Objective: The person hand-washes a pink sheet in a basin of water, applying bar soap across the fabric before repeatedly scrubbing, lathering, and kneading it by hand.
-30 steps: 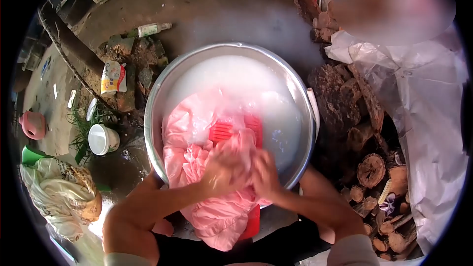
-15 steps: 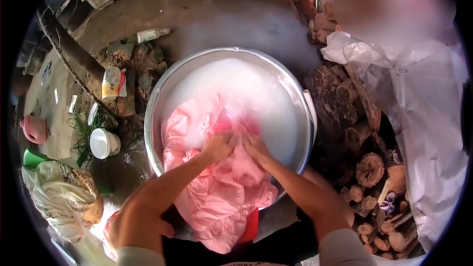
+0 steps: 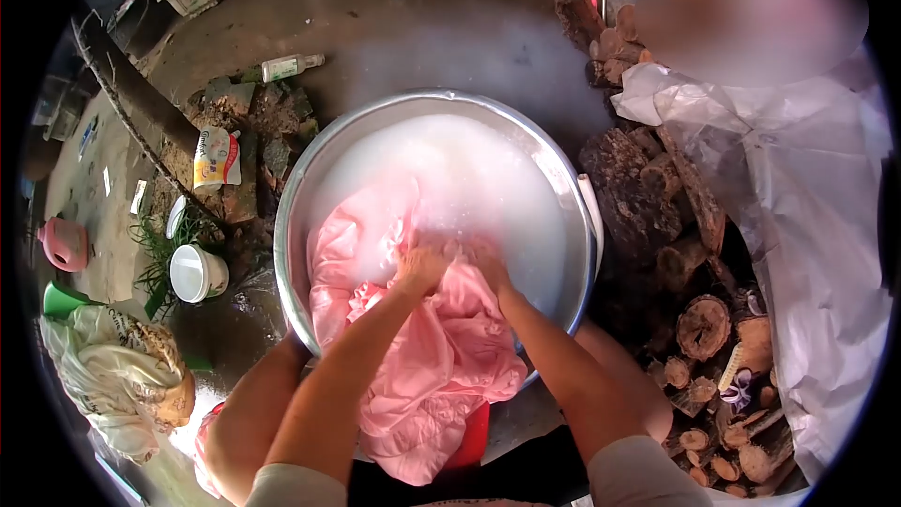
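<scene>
A large metal basin of cloudy, sudsy water stands in front of me. Shiny pink fabric lies bunched in it and spills over the near rim toward my lap; whether it is a garment or a cover I cannot tell. My left hand is closed on the fabric at the water's surface, its fingertips hidden by cloth and suds. Close beside it, my right hand also grips the fabric, with its fingers mostly under the water.
Stacked firewood and a plastic sheet are on the right. To the left are a white tub, a detergent pouch, a pink jug and a stuffed plastic bag. A glass bottle lies beyond the basin.
Both hands have pushed forward and lower into the suds with the fabric, and have moved slightly apart. Some pink fabric between them has sunk into the water.
</scene>
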Demonstrator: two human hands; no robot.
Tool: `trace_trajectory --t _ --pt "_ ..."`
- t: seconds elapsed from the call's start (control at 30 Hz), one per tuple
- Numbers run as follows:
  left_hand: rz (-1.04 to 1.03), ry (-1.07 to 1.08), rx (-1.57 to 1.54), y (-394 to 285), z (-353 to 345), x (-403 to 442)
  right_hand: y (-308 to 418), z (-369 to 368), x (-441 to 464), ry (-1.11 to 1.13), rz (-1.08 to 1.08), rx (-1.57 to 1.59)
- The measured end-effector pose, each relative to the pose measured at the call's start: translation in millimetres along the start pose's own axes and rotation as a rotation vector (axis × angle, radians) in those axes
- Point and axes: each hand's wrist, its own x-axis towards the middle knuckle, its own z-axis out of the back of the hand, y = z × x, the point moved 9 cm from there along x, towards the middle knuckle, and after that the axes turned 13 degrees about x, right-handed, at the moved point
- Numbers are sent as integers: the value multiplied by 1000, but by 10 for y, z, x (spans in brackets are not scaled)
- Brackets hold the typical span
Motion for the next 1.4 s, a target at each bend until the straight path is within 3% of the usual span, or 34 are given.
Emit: trace_trajectory --t 0.07,0.13,0.2,0.23,0.27,0.33,0.37,0.4,0.43,0.47,0.57,0.6,0.63,0.67,0.77,0.87,0.93,1.0,1.07,1.1,1.13,1.17,1.23,1.33,1.4 --pt "-9 441 -230 -71 46 -352 472 102 -314 143 82 302" --pt "-279 210 -80 -417 858 -849 1127 375 -820 137 135 142" --pt "-510 -34 -148 -577 1290 -1314 2027 658 -1150 190 445 73" --pt "-624 -163 -182 -635 1442 -1462 1943 558 -1099 248 338 8" --pt "-574 -54 -89 -582 1180 -1333 1868 448 -1009 304 237 -60" --pt "-474 151 97 -379 336 -872 1189 247 -708 225 -121 220" --pt "-306 84 49 -142 31 -542 463 49 -535 86 -376 571" --pt "-139 19 3 70 -111 -272 403 42 -339 104 -245 366" --pt "-110 66 75 22 42 -84 425 63 -175 122 -106 157" --pt "-74 127 144 -38 231 -85 287 94 -212 69 -195 206" --pt "122 -171 -449 65 954 -410 17 288 -426 -133 -546 455" --pt "52 -138 -394 -21 1031 -581 -99 389 -581 -224 -723 598" --pt "-17 -107 -340 -82 1080 -819 -247 466 -618 -280 -695 716" --pt "-87 -74 -285 -126 1137 -1013 116 692 -702 -326 -725 823" --pt "-278 275 -325 -251 1159 -1402 707 1038 -778 -440 -721 1141" --pt "-137 609 -632 -32 1372 -1601 916 1511 -802 -529 -654 1110" --pt "-142 1058 -477 -319 2131 -1913 1503 1666 -764 -275 -539 1294" --pt "-305 1014 -185 -232 2159 -2077 1559 1471 -788 -220 -577 1547" --pt "-351 577 -546 -505 2401 -1842 1323 1260 -925 -483 -472 1158" --pt "121 899 -977 -280 1887 -1857 1362 976 -975 -301 -520 925" --pt "438 668 -1302 -66 1589 -1861 1256 785 -1050 -166 -553 759" --pt "443 400 -1105 249 1145 -1788 1152 594 -1130 -30 -566 589" --pt "438 201 -913 561 619 -1770 746 334 -1238 155 -568 383" --pt "436 354 -963 699 409 -1791 1426 410 -1306 153 -123 88" --pt "463 427 -1011 663 656 -1825 1709 437 -1462 113 -256 63"
